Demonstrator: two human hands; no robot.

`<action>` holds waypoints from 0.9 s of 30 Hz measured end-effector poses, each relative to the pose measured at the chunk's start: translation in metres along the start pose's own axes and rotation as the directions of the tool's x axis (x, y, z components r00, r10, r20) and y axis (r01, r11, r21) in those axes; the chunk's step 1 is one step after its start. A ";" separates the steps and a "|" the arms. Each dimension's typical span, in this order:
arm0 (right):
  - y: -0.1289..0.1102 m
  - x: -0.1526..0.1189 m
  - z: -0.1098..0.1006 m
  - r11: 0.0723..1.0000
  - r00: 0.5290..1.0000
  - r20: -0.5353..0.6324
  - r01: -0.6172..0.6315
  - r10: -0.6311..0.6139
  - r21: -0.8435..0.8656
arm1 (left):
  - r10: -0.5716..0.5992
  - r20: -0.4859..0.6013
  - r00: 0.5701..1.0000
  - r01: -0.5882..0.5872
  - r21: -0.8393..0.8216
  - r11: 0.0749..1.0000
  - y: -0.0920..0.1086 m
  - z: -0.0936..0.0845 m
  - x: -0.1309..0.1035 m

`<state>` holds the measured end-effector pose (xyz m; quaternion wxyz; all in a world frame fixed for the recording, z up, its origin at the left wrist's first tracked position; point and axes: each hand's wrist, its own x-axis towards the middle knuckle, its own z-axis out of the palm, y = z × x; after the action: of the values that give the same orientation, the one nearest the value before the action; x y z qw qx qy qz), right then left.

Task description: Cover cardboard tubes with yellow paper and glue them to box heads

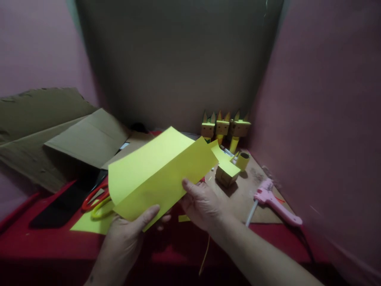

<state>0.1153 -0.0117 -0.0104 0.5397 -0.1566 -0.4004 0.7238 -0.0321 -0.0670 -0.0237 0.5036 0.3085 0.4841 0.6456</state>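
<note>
Both of my hands hold a sheet of yellow paper (166, 178), which is bent lengthwise so that one flap stands over the other. My left hand (131, 230) grips its near lower edge, thumb on top and fingers underneath. Farther right along the same edge, my right hand (202, 202) pinches the paper between thumb and fingers. Behind the sheet's left end show the red and yellow handles of scissors (97, 202), lying over another yellow paper piece (89, 224). A small cardboard box with a yellow top (228, 174) stands beyond my right hand.
A pink glue gun (274, 200) lies on a cardboard sheet (253, 210) at right, near a yellow-wrapped tube (242, 161). Several box-headed cardboard figures (223, 129) stand at the back. Large cardboard pieces (89, 137) and a dark flat object (64, 204) occupy the left. Pink walls flank the red-covered table.
</note>
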 end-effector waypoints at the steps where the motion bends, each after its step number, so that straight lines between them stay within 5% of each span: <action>1: -0.003 0.002 -0.001 0.999 0.998 -0.049 0.028 -0.027 0.034 | -0.012 -0.019 1.000 0.012 0.007 1.000 -0.002 -0.001 0.000; 6: -0.036 0.011 -0.009 0.951 0.929 -0.367 0.159 -0.052 0.267 | -0.135 0.059 0.989 0.135 -0.004 0.991 -0.010 -0.013 0.008; 10: -0.054 0.012 -0.009 0.961 0.919 -0.393 0.099 0.012 0.259 | -0.087 0.244 0.966 0.126 -0.150 0.981 -0.003 -0.018 0.022; 13: -0.052 0.011 -0.008 0.975 0.928 -0.371 0.036 0.049 0.219 | -0.141 0.389 0.910 0.263 -0.278 0.924 0.012 -0.015 0.029; 15: -0.048 0.012 -0.010 0.979 0.933 -0.352 -0.001 0.075 0.204 | -0.138 0.367 0.920 0.274 -0.349 0.896 0.018 -0.011 0.031; 20: -0.046 0.019 -0.015 0.983 0.925 -0.372 -0.006 0.075 0.183 | -0.059 0.126 0.990 0.094 -0.296 0.951 0.017 0.006 0.032; 27: -0.015 0.005 -0.010 0.951 0.921 -0.311 -0.151 0.235 0.270 | 0.062 0.115 0.991 -0.023 -0.315 0.949 0.002 0.029 0.045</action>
<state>0.1297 -0.0016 -0.0047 0.5410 -0.2511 -0.1933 0.7790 -0.0204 -0.0151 -0.0162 0.5608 0.2747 0.3369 0.7046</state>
